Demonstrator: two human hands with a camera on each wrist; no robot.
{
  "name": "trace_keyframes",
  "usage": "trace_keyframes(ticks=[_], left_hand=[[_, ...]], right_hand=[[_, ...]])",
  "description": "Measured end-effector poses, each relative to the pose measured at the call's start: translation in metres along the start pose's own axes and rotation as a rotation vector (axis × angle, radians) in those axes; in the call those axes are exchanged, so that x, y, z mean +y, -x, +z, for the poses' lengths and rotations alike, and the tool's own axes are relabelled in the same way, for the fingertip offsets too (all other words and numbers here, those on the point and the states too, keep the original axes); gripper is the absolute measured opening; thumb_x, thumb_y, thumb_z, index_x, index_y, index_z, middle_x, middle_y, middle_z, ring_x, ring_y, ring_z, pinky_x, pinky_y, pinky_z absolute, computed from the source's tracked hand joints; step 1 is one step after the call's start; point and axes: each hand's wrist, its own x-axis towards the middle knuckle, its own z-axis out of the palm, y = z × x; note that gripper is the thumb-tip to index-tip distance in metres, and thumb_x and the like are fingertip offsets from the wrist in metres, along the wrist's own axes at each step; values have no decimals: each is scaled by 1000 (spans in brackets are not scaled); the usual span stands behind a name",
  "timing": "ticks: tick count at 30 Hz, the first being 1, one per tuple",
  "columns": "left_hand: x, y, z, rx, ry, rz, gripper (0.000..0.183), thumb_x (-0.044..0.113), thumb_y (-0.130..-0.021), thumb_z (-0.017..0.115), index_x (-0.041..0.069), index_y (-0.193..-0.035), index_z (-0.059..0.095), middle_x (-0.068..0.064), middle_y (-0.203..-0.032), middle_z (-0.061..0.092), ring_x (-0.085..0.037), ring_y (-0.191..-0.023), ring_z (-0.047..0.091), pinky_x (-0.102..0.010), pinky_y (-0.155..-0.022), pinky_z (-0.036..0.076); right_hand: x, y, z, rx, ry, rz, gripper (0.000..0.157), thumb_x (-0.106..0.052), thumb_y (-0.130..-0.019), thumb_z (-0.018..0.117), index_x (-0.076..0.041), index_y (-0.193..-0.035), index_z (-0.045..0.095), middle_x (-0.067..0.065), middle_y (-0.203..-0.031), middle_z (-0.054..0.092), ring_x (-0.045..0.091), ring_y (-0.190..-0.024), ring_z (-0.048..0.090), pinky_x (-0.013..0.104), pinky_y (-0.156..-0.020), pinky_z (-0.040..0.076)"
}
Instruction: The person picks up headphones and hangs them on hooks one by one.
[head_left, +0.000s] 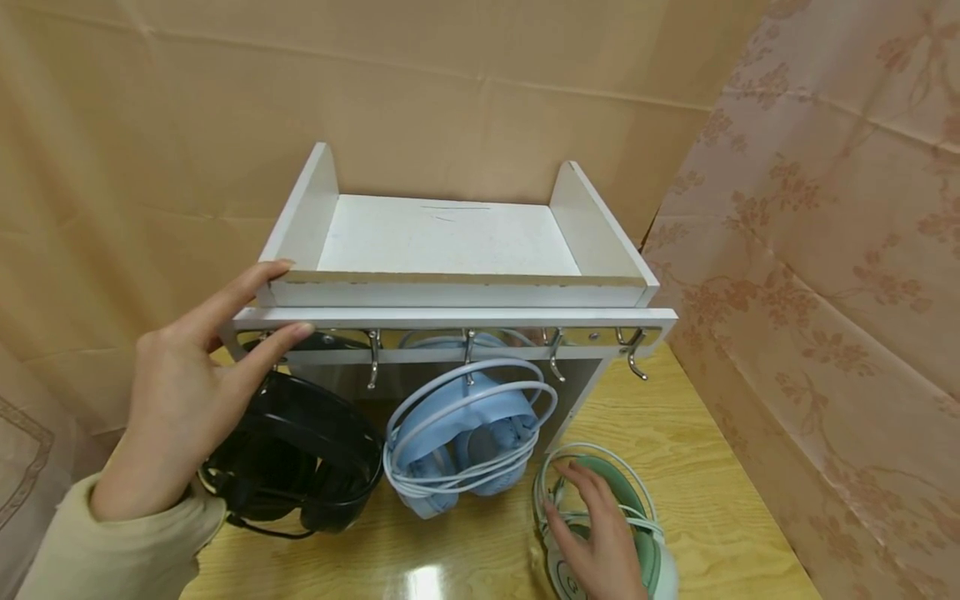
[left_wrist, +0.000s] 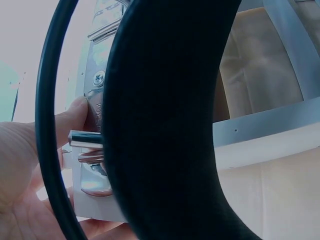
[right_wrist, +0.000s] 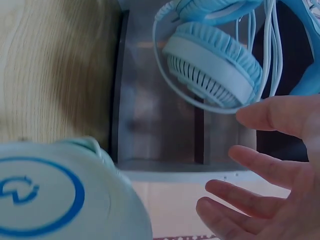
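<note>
My left hand (head_left: pixel 176 392) holds the left end of the white shelf (head_left: pixel 450 296), thumb against the metal hook rail (head_left: pixel 510 336) and index finger on the upper edge. The left wrist view shows that thumb on the rail beside a hook, partly behind a black headset band (left_wrist: pixel 165 120). Black headphones (head_left: pixel 300 450) hang at the left. Light-blue headphones (head_left: pixel 468 433) with a coiled cable hang from a middle hook. At the lower right, my right hand (head_left: pixel 600 533) is over green-and-white headphones (head_left: pixel 663 567), fingers spread in the right wrist view; contact is unclear.
Two hooks (head_left: pixel 557 357) at the right end of the rail carry nothing. Below lies a wood-grain table (head_left: pixel 720 467). A beige curtain (head_left: pixel 487 100) backs the shelf, and a flowered cloth (head_left: pixel 840 275) rises along the right side.
</note>
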Motion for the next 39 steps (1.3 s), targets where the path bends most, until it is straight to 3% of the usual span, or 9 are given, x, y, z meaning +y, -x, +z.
trace_keyframes(ticks=[15, 23, 29, 36, 39], left_hand=[[-1, -1, 0, 3, 5, -6, 61, 22, -70, 81, 38, -124, 58, -10, -97, 62, 6, -47, 10, -25, -40, 13], [0, 0, 0, -9, -13, -1, 60, 23, -72, 79, 40, -125, 56, -6, -81, 58, 5, -46, 13, -24, -39, 14], [1, 0, 0, -1, -17, 11, 61, 23, -72, 80, 39, -125, 56, -2, -64, 45, 4, -44, 15, -23, -39, 15], [0, 0, -1, -4, -12, 9, 61, 22, -72, 80, 39, -125, 56, -4, -72, 53, 5, -44, 15, -23, -39, 15], [1, 0, -1, -6, -10, 7, 61, 22, -72, 80, 39, -125, 56, -4, -74, 54, 4, -44, 15, -24, -39, 15]], right_hand=[[22, 8, -13, 5, 98, -28, 44, -17, -80, 72, -15, -121, 58, 6, -122, 58, 26, -109, 57, 43, -75, 49], [35, 11, -18, 34, 162, -40, 48, -15, -75, 76, -12, -120, 59, 5, -118, 59, 25, -105, 59, 44, -77, 48], [43, 15, -28, -87, 118, 77, 47, -28, -85, 67, -8, -125, 54, 19, -129, 50, 39, -119, 46, 55, -87, 42], [57, 17, -39, -242, 99, 257, 59, -36, -88, 61, -6, -135, 42, 29, -142, 30, 50, -131, 23, 65, -93, 32], [66, 19, -40, -254, 116, 264, 62, -35, -87, 62, -3, -136, 40, 31, -140, 32, 52, -130, 23, 66, -94, 31]])
